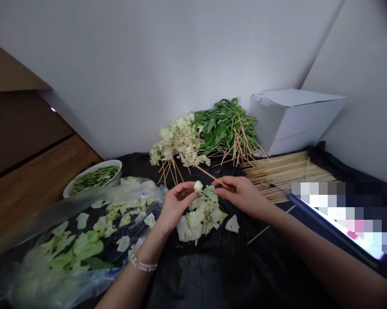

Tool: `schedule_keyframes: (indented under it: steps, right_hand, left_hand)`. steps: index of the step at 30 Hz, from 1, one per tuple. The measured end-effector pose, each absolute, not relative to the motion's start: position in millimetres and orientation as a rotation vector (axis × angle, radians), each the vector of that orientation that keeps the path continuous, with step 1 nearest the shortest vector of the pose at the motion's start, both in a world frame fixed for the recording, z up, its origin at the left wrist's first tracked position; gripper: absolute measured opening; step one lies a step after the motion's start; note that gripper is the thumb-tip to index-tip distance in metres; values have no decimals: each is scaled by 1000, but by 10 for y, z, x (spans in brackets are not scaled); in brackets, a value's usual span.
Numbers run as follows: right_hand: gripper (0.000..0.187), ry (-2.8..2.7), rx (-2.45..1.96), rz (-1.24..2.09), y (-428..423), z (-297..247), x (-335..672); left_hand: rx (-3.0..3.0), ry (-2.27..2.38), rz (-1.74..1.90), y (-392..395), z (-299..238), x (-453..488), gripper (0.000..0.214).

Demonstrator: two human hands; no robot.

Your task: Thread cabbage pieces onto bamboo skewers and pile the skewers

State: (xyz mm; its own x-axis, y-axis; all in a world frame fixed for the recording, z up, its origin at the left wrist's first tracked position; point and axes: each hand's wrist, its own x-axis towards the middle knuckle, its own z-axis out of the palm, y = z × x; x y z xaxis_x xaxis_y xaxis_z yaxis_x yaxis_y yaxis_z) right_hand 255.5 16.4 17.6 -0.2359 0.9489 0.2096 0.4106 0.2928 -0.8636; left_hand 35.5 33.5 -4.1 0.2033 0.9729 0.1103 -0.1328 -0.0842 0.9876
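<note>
Between the fingertips of my left hand (176, 204) is a small, pale folded piece of cabbage leaf (198, 186). My right hand (241, 194) pinches a wooden skewer (208, 174), which points away toward the back left. Its tip is close to the finished-looking bundle behind, and I see no leaf on it. Below both hands lies a heap of loose cabbage leaves (201, 219), with a single leaf (232, 224) to its right. Beyond them are skewers threaded with cabbage (177, 135), their bare ends toward me.
Skewered leafy greens (224, 122) lie by the wall next to a white box (296, 116). Bare skewers (286, 171) are spread at right, near a phone-like device (338, 223). At left are a bowl of green vegetables (95, 177) and a clear plastic bag (97, 279) with cabbage leaves.
</note>
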Motion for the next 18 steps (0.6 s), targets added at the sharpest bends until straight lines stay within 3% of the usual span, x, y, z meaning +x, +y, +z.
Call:
schedule_keyframes:
  steps: [5,18]
  right_hand:
    - [33,-1750,-1201,1103,129,177,2512]
    - [21,-1839,-1103,1051,86,178,2470]
  left_hand:
    - [1477,905,1127,233,63,426,26]
    - [1488,802,1064,170,38,455,21]
